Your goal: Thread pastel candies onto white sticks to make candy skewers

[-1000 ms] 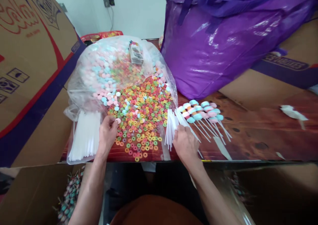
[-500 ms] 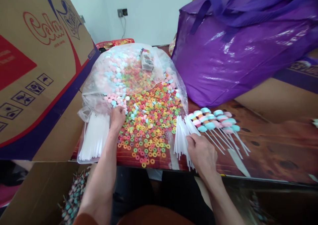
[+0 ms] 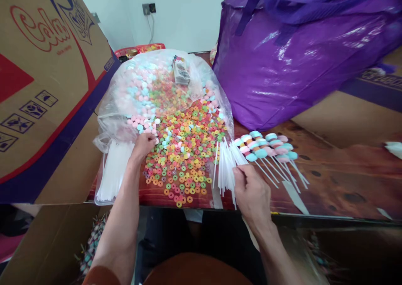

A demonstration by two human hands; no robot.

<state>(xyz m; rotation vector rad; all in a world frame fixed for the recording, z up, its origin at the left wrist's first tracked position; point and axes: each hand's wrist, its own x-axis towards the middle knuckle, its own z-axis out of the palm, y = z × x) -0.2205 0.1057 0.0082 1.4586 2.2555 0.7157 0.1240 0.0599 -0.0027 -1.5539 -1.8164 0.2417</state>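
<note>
A heap of small coloured candy rings (image 3: pixel 185 151) spills from a clear plastic bag (image 3: pixel 150 88) onto the wooden table. My left hand (image 3: pixel 143 146) reaches into the pink and blue round candies (image 3: pixel 143 123) at the heap's left edge, fingers curled; what it pinches is hidden. My right hand (image 3: pixel 251 190) is closed on a loose bundle of white sticks (image 3: pixel 226 167) fanned out on the table. Just right of them lie several finished sticks topped with pastel candies (image 3: pixel 266 146).
A packet of white sticks (image 3: pixel 114 174) lies at the left table edge. A big purple bag (image 3: pixel 301 54) fills the back right. Cardboard boxes (image 3: pixel 40 79) stand left and right. More candy sticks (image 3: pixel 89 247) sit in a box below the table's front edge.
My left hand moved up the heap from the ring candies to the pink and blue ones. My right hand slid slightly and kept hold of the white sticks. The view shifted.
</note>
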